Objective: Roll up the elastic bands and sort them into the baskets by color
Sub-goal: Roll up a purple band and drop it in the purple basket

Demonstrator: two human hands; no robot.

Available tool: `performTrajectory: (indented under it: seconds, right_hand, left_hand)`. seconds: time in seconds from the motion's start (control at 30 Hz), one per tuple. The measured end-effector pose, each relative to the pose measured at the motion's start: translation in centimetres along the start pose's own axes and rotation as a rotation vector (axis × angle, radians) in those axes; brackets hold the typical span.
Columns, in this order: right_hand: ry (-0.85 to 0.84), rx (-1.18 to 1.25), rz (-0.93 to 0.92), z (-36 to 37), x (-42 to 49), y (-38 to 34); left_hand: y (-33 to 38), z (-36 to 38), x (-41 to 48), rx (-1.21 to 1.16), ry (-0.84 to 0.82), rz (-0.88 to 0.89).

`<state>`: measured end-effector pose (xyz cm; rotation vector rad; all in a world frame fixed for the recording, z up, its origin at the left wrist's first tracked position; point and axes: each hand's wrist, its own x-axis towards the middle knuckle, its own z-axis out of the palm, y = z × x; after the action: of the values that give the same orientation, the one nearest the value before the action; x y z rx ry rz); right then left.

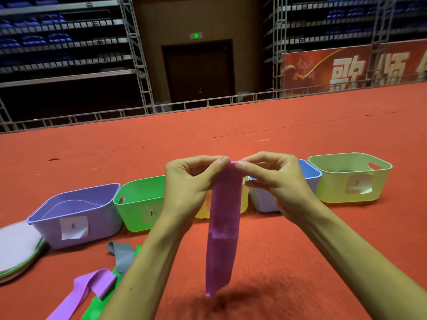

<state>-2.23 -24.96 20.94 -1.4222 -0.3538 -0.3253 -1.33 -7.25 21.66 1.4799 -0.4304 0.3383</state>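
Items I log from the head view:
1. Held purple band (221,239): flat, unrolled, hanging straight down; I see its top edge pinched by the left hand (191,179) and right hand (275,181).
2. Baskets in one row, left to right: purple basket (76,218), labelled; green basket (138,204), labelled; yellow basket (245,204), mostly hidden; blue basket (309,179), partly hidden; pale yellow-green basket (351,179), labelled.
3. Loose bands, unrolled and overlapping, in front of the purple basket: loose purple band (92,285), grey band (122,252), green band (97,306).

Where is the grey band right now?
In the head view, lower left: the grey band lies on the red carpet in front of the green basket, beside the left forearm.
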Motion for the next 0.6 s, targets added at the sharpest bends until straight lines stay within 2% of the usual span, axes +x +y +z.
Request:
performTrajectory:
  seconds: [0.23,0.6]
  right_hand:
    - [-0.038,0.097,0.010,-0.12,-0.18,0.19]
    - [-0.039,-0.028,-0.067,-0.69,0.30,0.54]
  left_hand:
    - [-0.03,-0.29,-0.03,-0.014,-0.082,-0.096]
    - [-0.11,-0.17,-0.18,-0.042,-0.102,-0.084]
